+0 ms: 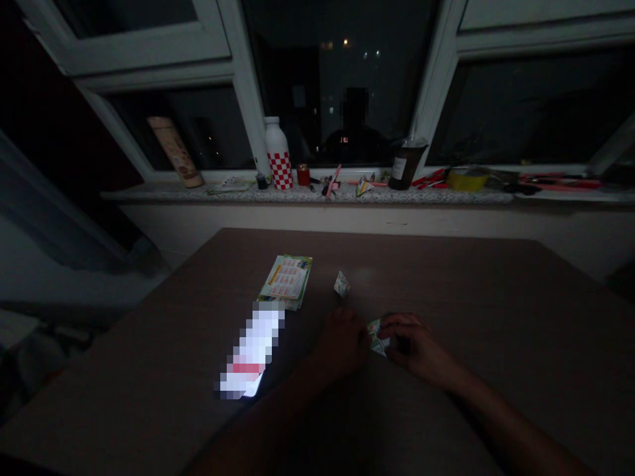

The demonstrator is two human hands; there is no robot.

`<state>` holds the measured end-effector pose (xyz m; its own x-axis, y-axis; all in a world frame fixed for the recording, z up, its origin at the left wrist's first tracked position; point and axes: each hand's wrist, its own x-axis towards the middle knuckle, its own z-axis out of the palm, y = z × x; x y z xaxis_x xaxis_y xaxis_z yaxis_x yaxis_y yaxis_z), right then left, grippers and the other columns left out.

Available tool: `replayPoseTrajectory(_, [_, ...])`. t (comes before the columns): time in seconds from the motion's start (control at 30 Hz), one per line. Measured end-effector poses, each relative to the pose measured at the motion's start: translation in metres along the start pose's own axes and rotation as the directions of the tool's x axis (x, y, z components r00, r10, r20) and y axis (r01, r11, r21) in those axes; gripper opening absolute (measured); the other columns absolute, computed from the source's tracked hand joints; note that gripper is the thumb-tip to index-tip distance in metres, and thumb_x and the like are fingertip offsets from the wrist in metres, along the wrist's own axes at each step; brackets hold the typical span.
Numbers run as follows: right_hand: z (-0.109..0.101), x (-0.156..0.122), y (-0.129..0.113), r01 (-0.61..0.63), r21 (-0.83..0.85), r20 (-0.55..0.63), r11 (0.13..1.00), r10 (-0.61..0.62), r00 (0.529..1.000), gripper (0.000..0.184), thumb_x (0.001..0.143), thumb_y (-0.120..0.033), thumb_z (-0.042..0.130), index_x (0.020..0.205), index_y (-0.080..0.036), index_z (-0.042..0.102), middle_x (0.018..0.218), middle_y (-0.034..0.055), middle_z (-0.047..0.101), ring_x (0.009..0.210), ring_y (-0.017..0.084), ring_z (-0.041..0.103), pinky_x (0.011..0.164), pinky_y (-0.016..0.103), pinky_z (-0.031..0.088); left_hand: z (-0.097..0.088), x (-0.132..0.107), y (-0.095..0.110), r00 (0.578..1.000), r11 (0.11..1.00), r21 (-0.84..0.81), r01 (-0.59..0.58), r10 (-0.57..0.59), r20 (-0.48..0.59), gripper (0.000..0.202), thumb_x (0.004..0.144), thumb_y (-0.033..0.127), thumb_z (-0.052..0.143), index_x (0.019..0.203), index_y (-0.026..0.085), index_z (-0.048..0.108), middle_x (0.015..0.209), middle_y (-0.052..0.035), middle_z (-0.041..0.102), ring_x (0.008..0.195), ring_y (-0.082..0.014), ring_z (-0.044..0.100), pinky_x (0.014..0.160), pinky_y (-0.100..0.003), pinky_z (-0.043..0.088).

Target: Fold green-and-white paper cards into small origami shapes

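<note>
A small piece of printed paper (378,338), green and white, is between my two hands over the table. My right hand (417,345) pinches its right side between thumb and fingers. Dark and curled, my left hand (343,342) meets the paper's left edge, with its fingertips mostly in shadow. Just beyond my left hand stands a small folded paper shape (341,284) with a pointed top. Farther left lies a stack of printed paper sheets (286,281). A lit phone (252,347) with a blurred screen rests in front of that stack.
The brown table (446,277) ends at a stone windowsill (223,196). On the sill are a checkered white bottle (278,155), a tan tumbler (174,152), a small red jar (303,175), a dark drink cup (404,165) and a yellow object (467,180). The room is dim.
</note>
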<state>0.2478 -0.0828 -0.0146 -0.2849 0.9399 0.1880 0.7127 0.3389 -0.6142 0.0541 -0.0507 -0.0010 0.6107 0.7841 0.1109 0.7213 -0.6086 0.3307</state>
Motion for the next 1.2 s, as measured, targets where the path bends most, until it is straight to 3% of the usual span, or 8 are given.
replayPoseTrajectory(0.2, [-0.002, 0.000, 0.000, 0.013, 0.012, 0.001, 1.000, -0.013, 1.000, 0.016, 0.072, -0.021, 0.067, 0.087, -0.025, 0.070, 0.103, 0.0053, 0.066, 0.100, 0.025, 0.057, 0.091, 0.045, 0.038, 0.001, 0.002, 0.001, 0.999, 0.999, 0.009, 0.034, -0.034, -0.005, 0.018, 0.086, 0.029, 0.046, 0.087, 0.018, 0.061, 0.094, -0.0065, 0.055, 0.092, -0.0224, 0.049, 0.079, -0.035, 0.037])
replayPoseTrajectory(0.5, [0.001, -0.001, 0.000, 0.007, -0.008, -0.002, 1.000, -0.007, 1.000, 0.025, 0.066, -0.021, 0.072, 0.090, -0.026, 0.070, 0.106, 0.0055, 0.064, 0.102, 0.026, 0.056, 0.091, 0.044, 0.039, 0.001, 0.003, 0.002, 0.996, 0.996, 0.024, 0.091, -0.092, 0.014, 0.018, 0.085, 0.028, 0.047, 0.086, 0.016, 0.060, 0.097, -0.0083, 0.055, 0.094, -0.0233, 0.049, 0.081, -0.036, 0.037])
replayPoseTrajectory(0.9, [0.014, -0.004, -0.001, -0.010, 0.052, -0.137, 0.999, 0.017, 0.990, 0.030, 0.067, -0.022, 0.071, 0.097, -0.023, 0.067, 0.104, 0.0074, 0.064, 0.101, 0.025, 0.057, 0.088, 0.040, 0.044, 0.000, 0.006, -0.010, 0.999, 0.999, -0.008, 0.045, -0.045, 0.001, 0.016, 0.086, 0.028, 0.048, 0.088, 0.018, 0.060, 0.095, -0.0056, 0.058, 0.094, -0.0222, 0.050, 0.081, -0.034, 0.036])
replayPoseTrajectory(1.2, [0.013, -0.003, -0.005, -0.015, 0.046, -0.135, 0.999, 0.021, 0.991, 0.034, 0.067, -0.022, 0.071, 0.101, -0.022, 0.065, 0.103, 0.0075, 0.063, 0.099, 0.024, 0.057, 0.088, 0.039, 0.046, -0.002, 0.010, -0.009, 0.998, 0.998, -0.025, 0.057, -0.056, 0.030, 0.014, 0.085, 0.027, 0.049, 0.086, 0.018, 0.060, 0.092, -0.0048, 0.060, 0.092, -0.0221, 0.051, 0.081, -0.035, 0.036])
